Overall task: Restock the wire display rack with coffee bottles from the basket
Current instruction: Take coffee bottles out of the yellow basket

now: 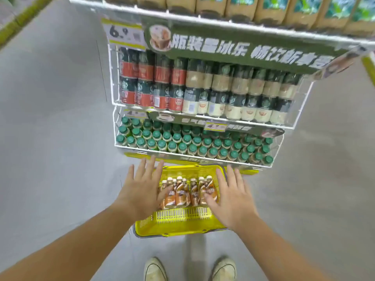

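A yellow plastic basket (178, 226) stands on the floor in front of a white wire display rack (294, 122). Several brown coffee bottles (184, 192) with cream caps lie side by side in the basket's far half. My left hand (142, 189) hovers over the basket's left side, fingers spread, holding nothing. My right hand (233, 195) hovers over the right side, fingers spread, its thumb at the rightmost bottles. The rack's lower tier is packed with green-capped bottles (182, 142); the middle tier holds red-labelled and cream-labelled bottles.
The rack's top shelf (223, 25) carries tan bottles above a green banner. Grey floor spreads left and right of the rack. My two pale shoes (156, 270) stand just behind the basket. A yellow-green shelf edge (18, 23) runs along the upper left.
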Available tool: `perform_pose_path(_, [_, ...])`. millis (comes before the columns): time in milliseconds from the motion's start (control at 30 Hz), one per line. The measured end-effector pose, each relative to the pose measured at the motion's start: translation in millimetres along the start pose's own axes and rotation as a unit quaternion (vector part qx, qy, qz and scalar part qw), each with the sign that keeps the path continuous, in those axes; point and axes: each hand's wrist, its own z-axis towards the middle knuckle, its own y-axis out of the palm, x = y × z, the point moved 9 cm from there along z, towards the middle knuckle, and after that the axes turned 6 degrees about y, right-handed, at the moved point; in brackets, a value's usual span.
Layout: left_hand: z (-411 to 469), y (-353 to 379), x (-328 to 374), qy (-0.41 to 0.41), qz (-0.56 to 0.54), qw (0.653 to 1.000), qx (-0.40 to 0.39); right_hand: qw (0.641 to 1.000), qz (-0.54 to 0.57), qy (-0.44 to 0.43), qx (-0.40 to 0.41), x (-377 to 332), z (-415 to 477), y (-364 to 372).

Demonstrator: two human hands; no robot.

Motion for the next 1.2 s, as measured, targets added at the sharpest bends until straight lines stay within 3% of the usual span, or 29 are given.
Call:
perform_pose_path(367, [69.2,301.7,10.5,-0.03,-0.017,0.993,-0.11,0.987,0.001,0.015,-0.162,38.2,55.0,291.5])
perform_pose_path(633, [133.8,394.8,-24.1,-0.106,-0.099,0.984,-0.107,0.991,0.023,0.066,-0.118,60.2,154.5,355.9])
perform_pose_path(767, [157.2,418.3,-37.1,-0.121,-0.139,0.976,-0.119,0.99,-0.017,0.097,-0.101,69.3,192.7,369.8])
perform_pose_path(900, [165.0,442.4,-43.1,-0.183,-0.299,0.927,-0.134,0.982,-0.104,0.115,-0.106,68.1,212.7,375.1])
perform_pose_path(967, [164.6,446.2,-44.7,-0.23,-0.358,0.898,-0.11,0.979,-0.097,0.123,-0.128,66.3,213.7,379.9])
perform_pose_path(1100, [168.9,448.9,-42.9,-0.309,-0.458,0.831,-0.062,0.953,0.1,0.221,-0.18,77.2,192.1,398.3])
perform_pose_path(1200, [172.5,453.0,-45.0,-0.341,-0.456,0.819,-0.071,0.94,0.175,0.238,-0.171,87.0,180.8,406.0])
